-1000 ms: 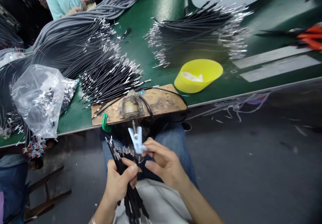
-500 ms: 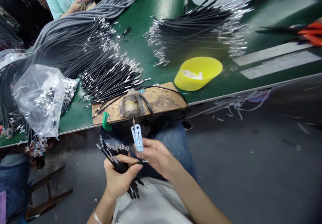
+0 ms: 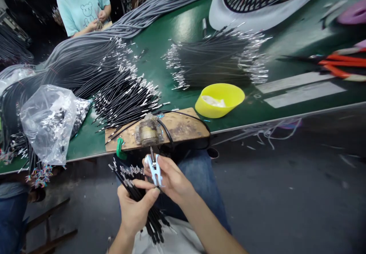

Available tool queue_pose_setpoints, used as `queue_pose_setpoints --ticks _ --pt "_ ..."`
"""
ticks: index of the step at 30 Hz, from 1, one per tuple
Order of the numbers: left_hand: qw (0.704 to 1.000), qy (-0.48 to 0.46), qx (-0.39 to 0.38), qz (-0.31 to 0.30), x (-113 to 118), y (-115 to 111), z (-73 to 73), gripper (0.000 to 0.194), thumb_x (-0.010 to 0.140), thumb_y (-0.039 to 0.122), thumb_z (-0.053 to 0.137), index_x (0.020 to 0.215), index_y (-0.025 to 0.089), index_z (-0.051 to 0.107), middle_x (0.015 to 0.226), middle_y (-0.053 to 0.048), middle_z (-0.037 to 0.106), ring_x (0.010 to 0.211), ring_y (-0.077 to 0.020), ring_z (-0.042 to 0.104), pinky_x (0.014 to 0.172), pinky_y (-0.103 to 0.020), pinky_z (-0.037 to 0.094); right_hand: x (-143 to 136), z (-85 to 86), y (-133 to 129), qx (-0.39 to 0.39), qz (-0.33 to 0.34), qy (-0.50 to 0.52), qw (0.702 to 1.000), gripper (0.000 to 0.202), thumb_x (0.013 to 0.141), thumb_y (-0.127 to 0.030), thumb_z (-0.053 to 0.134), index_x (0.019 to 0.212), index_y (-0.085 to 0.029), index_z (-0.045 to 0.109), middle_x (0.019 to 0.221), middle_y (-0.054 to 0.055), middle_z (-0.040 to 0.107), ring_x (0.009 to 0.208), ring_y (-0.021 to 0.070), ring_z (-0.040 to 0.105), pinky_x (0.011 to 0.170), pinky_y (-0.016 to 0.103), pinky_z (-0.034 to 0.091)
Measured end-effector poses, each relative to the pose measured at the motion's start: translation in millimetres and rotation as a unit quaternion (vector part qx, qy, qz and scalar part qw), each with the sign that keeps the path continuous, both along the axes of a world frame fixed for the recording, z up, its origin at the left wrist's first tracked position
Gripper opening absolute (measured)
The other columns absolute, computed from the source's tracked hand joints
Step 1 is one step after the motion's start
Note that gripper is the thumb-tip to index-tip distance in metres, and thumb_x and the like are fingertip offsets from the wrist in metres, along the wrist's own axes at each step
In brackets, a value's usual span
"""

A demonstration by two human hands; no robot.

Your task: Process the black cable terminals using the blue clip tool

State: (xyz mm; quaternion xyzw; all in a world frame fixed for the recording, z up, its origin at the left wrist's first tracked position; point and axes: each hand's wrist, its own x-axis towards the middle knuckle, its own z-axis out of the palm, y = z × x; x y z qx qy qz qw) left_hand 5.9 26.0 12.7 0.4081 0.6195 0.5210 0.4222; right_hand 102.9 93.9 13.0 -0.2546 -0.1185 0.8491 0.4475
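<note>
My left hand [image 3: 135, 204] is wrapped round a bundle of black cables [image 3: 154, 223] with bare metal tips, its thumb and forefinger pinched near the foot of a light blue clip [image 3: 154, 171]. My right hand [image 3: 173, 178] holds the clip between thumb and fingers. The clip hangs below a metal rod that sticks out of a brownish cylindrical device [image 3: 148, 130]. That device sits on a wooden board [image 3: 183, 126] at the edge of the green table [image 3: 183, 29].
Black cables [image 3: 128, 98] and a clear plastic bag [image 3: 47, 124] lie left. Beyond are a yellow dish [image 3: 221, 99], another cable pile [image 3: 211, 61], a fan [image 3: 257, 2] and orange-handled pliers [image 3: 340, 61]. A person [image 3: 82, 10] in light blue stands across the table.
The view has shifted, showing more of the fan. The clip's handles, earlier close together on top, are now spread, and my right fingers have moved up onto it.
</note>
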Motion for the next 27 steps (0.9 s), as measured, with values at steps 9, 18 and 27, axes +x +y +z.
queue_pose_setpoints --ticks 9,18,27 --pt "1.0 0.011 -0.018 -0.015 -4 -12 5.0 0.009 0.066 0.023 0.072 0.063 0.015 0.071 0.052 -0.002 0.063 0.05 -0.0131 0.055 0.051 -0.024 0.045 21 -44.0 -14 0.005 -0.043 -0.056 0.998 0.034 0.063 -0.051 0.075 0.073 -0.019 0.071 0.062 0.0 0.058 0.055 0.0108 0.046 0.052 0.024 0.04" --pt "0.993 0.068 -0.068 -0.065 -5 -16 7.8 0.017 0.071 0.011 0.06 0.069 0.015 0.077 0.08 -0.006 0.073 0.074 -0.0196 0.066 0.073 -0.029 0.051 32 -17.0 -53 0.364 -0.193 -0.434 0.801 0.009 0.076 -0.022 0.067 0.068 -0.021 0.063 0.06 0.0 0.054 0.059 0.0153 0.046 0.054 0.028 0.037" --pt "0.987 0.079 -0.118 -0.078 2 -22 4.6 0.016 0.069 0.019 0.064 0.055 0.012 0.069 0.051 -0.001 0.06 0.051 -0.0124 0.052 0.052 -0.022 0.046 22 -7.4 -52 0.465 -0.146 -0.462 0.741 0.021 0.083 -0.011 0.054 0.064 -0.019 0.054 0.058 -0.001 0.05 0.06 0.0152 0.045 0.054 0.029 0.037"
